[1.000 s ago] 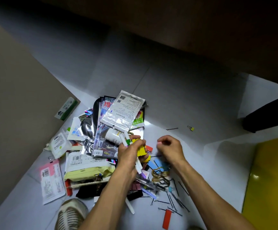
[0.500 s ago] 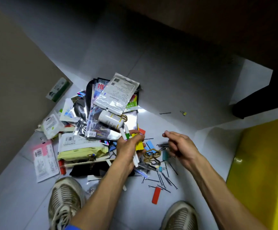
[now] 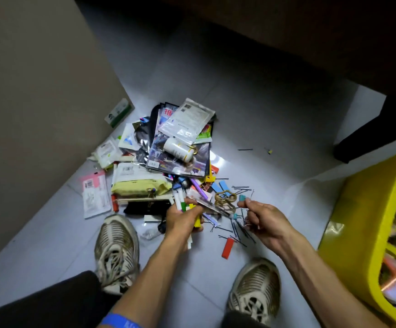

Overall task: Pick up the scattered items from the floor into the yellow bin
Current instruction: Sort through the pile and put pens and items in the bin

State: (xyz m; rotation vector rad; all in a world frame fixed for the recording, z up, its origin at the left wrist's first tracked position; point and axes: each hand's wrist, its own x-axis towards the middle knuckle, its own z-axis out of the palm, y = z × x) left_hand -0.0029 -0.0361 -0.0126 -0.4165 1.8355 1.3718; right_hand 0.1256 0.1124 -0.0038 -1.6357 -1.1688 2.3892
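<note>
I am looking down at the yellow bin (image 3: 362, 223), which is sitting on the floor (image 3: 251, 110) to the right of the heap (image 3: 168, 157); coloured things are already lying inside it, though they are too blurred for me to name. The heap itself is lying well to the left of the bin: magazines, sealed packets, a white bottle (image 3: 177, 149) on top, and black hairpins (image 3: 239, 226) strewn along its near edge toward the bin.

My left hand (image 3: 184, 218) is gripping a bundle of markers and yellow pieces (image 3: 187, 208), its fingers curled round them, hovering over the near edge of the heap. My right hand (image 3: 264, 217), between the heap and the bin, is pinching a few thin wire pins (image 3: 246, 223) and what looks like a small teal piece.

I am judging the task as only partly done: both handfuls are still waiting to go into the bin, and most of the heap, an orange block (image 3: 227, 247) and two stray bits beyond it are remaining on the floor.
</note>
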